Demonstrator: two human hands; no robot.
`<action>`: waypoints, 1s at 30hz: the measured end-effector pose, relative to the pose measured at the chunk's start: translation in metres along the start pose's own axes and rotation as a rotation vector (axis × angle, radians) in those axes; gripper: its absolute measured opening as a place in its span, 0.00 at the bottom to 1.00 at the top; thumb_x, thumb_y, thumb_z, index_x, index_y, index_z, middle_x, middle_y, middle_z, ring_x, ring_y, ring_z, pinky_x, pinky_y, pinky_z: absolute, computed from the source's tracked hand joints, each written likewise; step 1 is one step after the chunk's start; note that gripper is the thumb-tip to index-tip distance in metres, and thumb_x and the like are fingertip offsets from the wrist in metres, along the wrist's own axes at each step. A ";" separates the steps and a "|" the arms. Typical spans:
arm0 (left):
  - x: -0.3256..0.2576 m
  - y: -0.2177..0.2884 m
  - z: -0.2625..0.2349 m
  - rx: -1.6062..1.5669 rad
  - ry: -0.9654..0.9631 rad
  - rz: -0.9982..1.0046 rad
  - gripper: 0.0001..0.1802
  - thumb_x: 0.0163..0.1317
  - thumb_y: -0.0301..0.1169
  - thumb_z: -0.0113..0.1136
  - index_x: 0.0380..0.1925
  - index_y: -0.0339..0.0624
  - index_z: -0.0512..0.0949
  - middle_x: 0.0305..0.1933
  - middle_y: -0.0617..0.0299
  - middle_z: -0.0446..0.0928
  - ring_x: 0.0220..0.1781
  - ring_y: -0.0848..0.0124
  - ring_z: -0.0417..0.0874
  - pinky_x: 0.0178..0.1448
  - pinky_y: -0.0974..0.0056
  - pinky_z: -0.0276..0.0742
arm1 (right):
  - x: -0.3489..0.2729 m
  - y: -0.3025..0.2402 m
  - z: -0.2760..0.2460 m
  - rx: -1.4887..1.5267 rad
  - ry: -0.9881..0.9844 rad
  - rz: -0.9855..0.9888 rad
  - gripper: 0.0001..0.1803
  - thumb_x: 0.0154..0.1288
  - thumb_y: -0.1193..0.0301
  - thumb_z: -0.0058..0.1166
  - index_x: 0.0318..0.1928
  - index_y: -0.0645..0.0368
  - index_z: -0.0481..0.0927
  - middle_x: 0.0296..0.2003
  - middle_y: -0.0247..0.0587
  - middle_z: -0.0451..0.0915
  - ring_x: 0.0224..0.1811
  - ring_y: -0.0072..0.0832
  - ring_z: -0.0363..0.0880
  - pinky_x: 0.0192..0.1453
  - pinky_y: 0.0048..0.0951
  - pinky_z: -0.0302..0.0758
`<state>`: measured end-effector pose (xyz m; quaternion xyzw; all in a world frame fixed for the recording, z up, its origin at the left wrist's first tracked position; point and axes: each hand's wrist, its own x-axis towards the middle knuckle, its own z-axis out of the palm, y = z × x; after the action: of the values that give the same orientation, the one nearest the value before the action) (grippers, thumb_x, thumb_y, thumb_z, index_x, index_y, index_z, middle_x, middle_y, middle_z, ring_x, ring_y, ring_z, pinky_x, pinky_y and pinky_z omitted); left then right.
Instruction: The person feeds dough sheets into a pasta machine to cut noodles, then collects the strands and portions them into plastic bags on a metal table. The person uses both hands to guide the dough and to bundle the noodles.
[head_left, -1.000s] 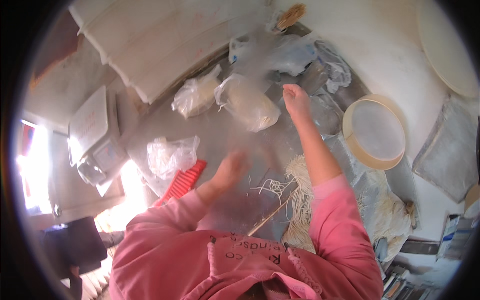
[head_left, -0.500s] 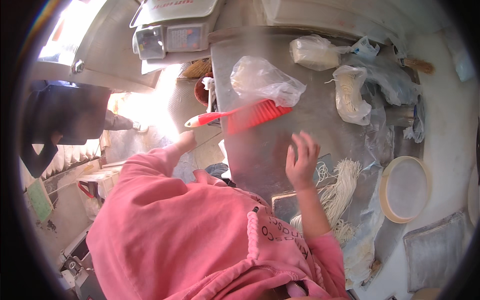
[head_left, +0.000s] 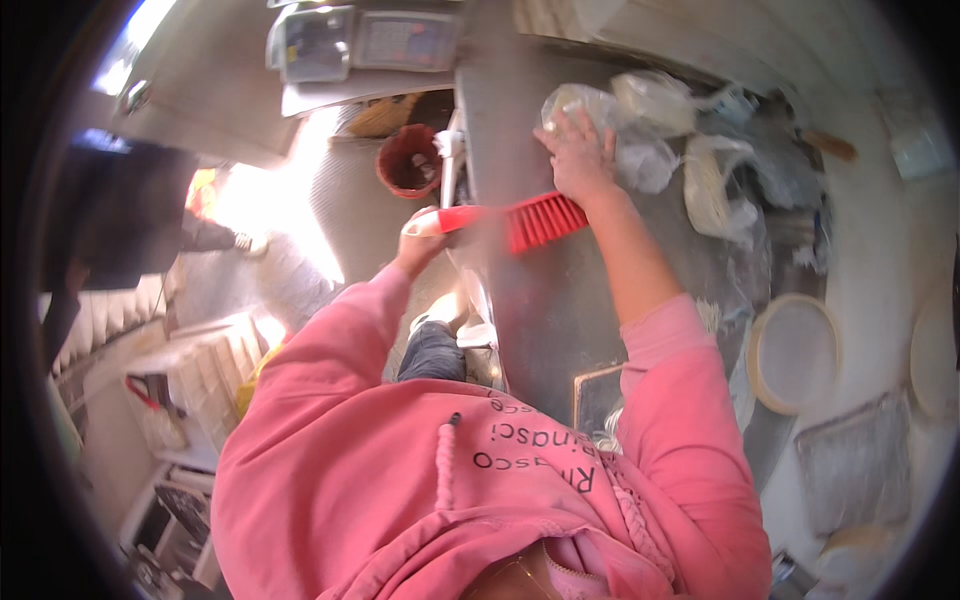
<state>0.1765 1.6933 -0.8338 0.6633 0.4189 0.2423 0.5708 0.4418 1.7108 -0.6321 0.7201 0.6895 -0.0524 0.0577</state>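
Observation:
A red bench brush (head_left: pixel 545 222) with long bristles lies across the left part of the grey worktop (head_left: pixel 540 320), its handle pointing left past the table edge. My left hand (head_left: pixel 422 240) is closed round the pale end of that handle. Beyond the brush head, my right hand (head_left: pixel 582 158) is stretched out with its fingers spread, resting against a clear plastic bag (head_left: pixel 640 160) with pale contents. The fingers cover part of the bag. My right forearm passes just right of the bristles.
More bagged goods (head_left: pixel 655 102) sit along the worktop's far right, beside a bag of pale noodles (head_left: pixel 715 190). A round sieve (head_left: pixel 795 405) lies at right. Below the left table edge stands a red-brown bucket (head_left: pixel 408 165). Another person (head_left: pixel 120 220) is at far left.
My left hand has reached forward and taken hold of the brush handle. My right hand has moved forward from the near worktop to the plastic bag, which has shifted right relative to the brush.

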 end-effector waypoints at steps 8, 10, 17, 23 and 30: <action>0.011 0.030 -0.012 -0.189 0.155 -0.004 0.26 0.54 0.36 0.66 0.52 0.40 0.70 0.42 0.64 0.74 0.40 0.72 0.77 0.44 0.68 0.74 | -0.156 -0.026 0.012 0.970 0.483 0.192 0.11 0.58 0.70 0.57 0.42 0.57 0.78 0.28 0.43 0.80 0.32 0.38 0.79 0.40 0.34 0.75; 0.036 0.023 -0.011 0.208 0.253 0.233 0.23 0.51 0.35 0.68 0.46 0.39 0.73 0.41 0.61 0.75 0.39 0.71 0.77 0.45 0.68 0.73 | -0.239 -0.031 0.035 1.378 0.344 0.512 0.07 0.60 0.70 0.57 0.31 0.60 0.78 0.18 0.36 0.73 0.21 0.19 0.72 0.26 0.25 0.69; 0.046 -0.013 -0.023 0.275 0.319 0.400 0.06 0.57 0.30 0.59 0.31 0.38 0.77 0.30 0.58 0.78 0.32 0.67 0.78 0.39 0.65 0.73 | -0.682 -0.004 0.096 0.471 0.774 1.847 0.13 0.60 0.67 0.54 0.33 0.69 0.79 0.29 0.46 0.80 0.31 0.30 0.76 0.41 0.32 0.71; 0.064 0.001 -0.008 -0.401 0.041 0.046 0.10 0.59 0.35 0.58 0.32 0.39 0.76 0.29 0.57 0.78 0.32 0.66 0.78 0.37 0.64 0.73 | -0.860 -0.089 0.134 0.001 0.267 2.476 0.16 0.57 0.65 0.48 0.33 0.68 0.81 0.27 0.50 0.81 0.24 0.40 0.79 0.31 0.39 0.75; 0.018 0.002 -0.032 0.560 0.418 0.061 0.11 0.53 0.34 0.60 0.23 0.39 0.70 0.20 0.57 0.70 0.25 0.60 0.74 0.35 0.58 0.71 | -0.604 -0.015 0.097 0.255 0.769 1.444 0.07 0.61 0.75 0.50 0.39 0.64 0.78 0.33 0.42 0.80 0.31 0.31 0.78 0.36 0.30 0.74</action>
<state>0.1609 1.7265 -0.8275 0.7423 0.5570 0.2655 0.2612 0.4006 1.0998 -0.6343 0.9544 0.0178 0.1699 -0.2449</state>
